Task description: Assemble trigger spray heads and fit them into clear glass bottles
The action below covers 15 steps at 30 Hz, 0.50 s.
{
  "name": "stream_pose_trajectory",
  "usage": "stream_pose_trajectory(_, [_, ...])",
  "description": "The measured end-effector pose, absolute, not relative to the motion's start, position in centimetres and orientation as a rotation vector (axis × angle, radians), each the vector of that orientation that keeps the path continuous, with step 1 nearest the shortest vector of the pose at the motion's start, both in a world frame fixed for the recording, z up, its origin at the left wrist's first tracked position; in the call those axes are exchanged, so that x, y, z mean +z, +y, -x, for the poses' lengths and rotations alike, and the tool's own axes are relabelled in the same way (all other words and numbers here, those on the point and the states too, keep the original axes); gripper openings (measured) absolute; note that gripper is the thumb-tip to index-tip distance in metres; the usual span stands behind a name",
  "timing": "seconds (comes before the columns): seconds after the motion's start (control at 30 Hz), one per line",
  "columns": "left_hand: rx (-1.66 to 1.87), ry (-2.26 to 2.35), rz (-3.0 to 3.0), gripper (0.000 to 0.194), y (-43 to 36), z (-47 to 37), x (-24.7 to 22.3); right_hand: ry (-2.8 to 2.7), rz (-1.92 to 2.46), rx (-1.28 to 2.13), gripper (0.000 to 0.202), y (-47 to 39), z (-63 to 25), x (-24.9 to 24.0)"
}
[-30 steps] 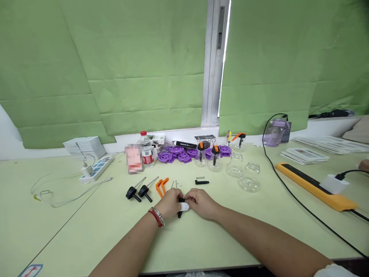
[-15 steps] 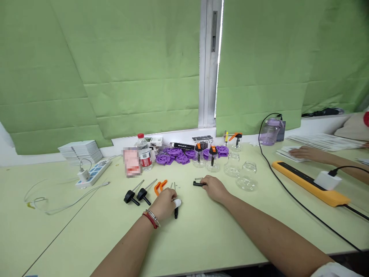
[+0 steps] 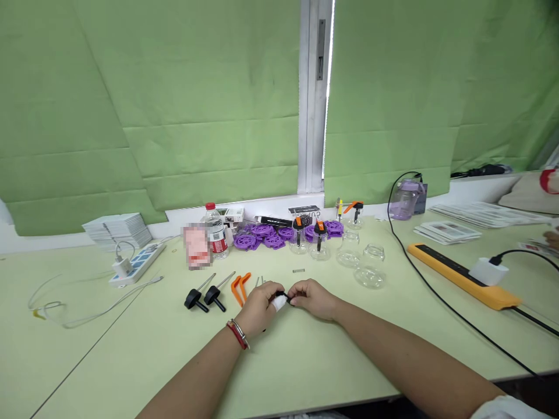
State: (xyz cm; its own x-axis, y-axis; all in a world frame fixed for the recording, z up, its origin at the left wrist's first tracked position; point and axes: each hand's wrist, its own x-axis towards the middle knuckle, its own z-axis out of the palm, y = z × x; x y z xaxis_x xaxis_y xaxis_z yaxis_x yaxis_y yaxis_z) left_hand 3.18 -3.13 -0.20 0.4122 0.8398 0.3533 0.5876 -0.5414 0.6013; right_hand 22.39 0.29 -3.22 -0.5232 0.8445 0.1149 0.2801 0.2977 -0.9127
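Observation:
My left hand, with white wrapping on its thumb, and my right hand meet over the near middle of the table. Between their fingertips is a small black rod-shaped part, mostly covered by the fingers; both hands are closed on it. Just beyond lies a small metal spring. Left of my left hand are two orange curved levers and two black knob pieces with metal rods. Thin metal pins show behind the left hand, and a dark tip peeks out beneath it.
Glass jars stand right of centre, some with black and orange tops. Purple wheel-like parts and a water bottle line the back. A yellow power strip with a black cable is right, a white strip left.
My right hand has moved left and nearer with the black part, leaving the spring on the table. My left hand has shifted slightly right to meet it. A co-worker's hand has withdrawn from the papers.

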Motion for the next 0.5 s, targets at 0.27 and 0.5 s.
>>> stream_pose_trajectory(0.27, [0.884, 1.243, -2.245, 0.016, -3.3, -2.9, 0.4, -2.007, 1.250, 0.324, 0.032, 4.3, -23.5, -3.6])
stream_pose_trajectory(0.5, [0.834, 1.241, -2.265, 0.016, -3.6, -3.0, 0.9, -2.182, 1.360, 0.225, 0.035, 5.7, -23.1, -3.8])
